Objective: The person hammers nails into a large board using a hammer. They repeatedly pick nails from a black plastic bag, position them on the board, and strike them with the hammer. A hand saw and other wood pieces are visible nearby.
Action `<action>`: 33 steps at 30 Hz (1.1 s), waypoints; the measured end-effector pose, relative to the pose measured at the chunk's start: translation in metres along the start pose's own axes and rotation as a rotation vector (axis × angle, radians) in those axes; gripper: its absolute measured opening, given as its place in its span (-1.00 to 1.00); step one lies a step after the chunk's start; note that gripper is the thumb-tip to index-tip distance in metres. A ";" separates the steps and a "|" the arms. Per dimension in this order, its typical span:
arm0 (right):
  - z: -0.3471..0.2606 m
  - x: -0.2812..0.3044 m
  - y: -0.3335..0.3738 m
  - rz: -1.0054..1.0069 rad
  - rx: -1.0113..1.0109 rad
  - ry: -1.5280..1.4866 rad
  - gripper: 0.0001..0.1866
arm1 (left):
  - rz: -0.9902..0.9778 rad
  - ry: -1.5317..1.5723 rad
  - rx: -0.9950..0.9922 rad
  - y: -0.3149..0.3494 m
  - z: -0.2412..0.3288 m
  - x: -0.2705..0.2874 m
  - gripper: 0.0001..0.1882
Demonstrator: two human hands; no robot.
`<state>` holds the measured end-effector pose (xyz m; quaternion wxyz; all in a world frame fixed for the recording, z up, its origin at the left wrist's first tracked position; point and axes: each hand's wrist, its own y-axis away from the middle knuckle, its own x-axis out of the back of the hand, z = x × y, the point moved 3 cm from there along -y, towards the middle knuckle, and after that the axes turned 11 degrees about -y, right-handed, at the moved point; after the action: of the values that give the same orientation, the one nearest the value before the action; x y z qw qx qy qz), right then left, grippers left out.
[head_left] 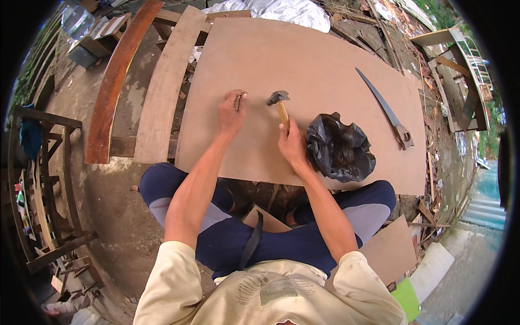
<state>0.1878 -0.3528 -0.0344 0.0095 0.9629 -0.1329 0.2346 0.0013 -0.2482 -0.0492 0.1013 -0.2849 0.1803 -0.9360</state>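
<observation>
My right hand [293,144] is wrapped round the wooden handle of a claw hammer [283,114], whose dark metal head is held over a large brown board [260,59]. To the left, my left hand [232,112] is closed with fingertips pinched together above the same board. Whatever those fingertips hold is too small to make out. Right beside my right forearm sits a crumpled black plastic bag [341,149], its mouth gaping, with small dark contents that I cannot tell apart. Farther right, a handsaw [385,108] lies on the board, its wooden handle toward me.
Two long planks, one reddish-brown [116,86] and one pale [165,86], lie left of the board. A wooden frame [54,184] stands at far left. Silvery sheeting [281,13] lies beyond the far edge. Scrap wood and a wooden structure [460,76] are at right.
</observation>
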 end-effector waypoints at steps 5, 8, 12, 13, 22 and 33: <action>0.008 0.005 -0.001 -0.001 -0.018 0.037 -0.70 | -0.144 -0.167 -0.227 0.003 0.008 -0.008 -0.90; 0.016 0.007 -0.004 0.007 -0.035 0.037 -0.68 | -0.190 -0.222 -0.227 0.000 0.011 -0.010 -0.89; 0.018 0.007 -0.004 0.012 -0.013 0.000 -0.67 | -0.235 -0.251 -0.241 -0.001 0.011 -0.009 -0.88; 0.017 0.007 -0.005 0.006 -0.023 -0.017 -0.67 | -0.231 -0.263 -0.245 -0.001 0.010 -0.009 -0.88; 0.015 0.001 -0.013 -0.046 -0.332 -0.210 -0.65 | -0.131 -0.124 -0.128 -0.003 0.000 -0.002 -0.88; -0.039 -0.043 -0.074 -0.374 -0.027 0.135 -0.63 | -0.292 -0.422 0.285 -0.035 -0.037 0.079 -0.79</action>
<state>0.1527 -0.2672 -0.0165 0.0749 0.9527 0.0461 0.2908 -0.0874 -0.2290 -0.0250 0.0397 -0.4793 -0.0210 -0.8765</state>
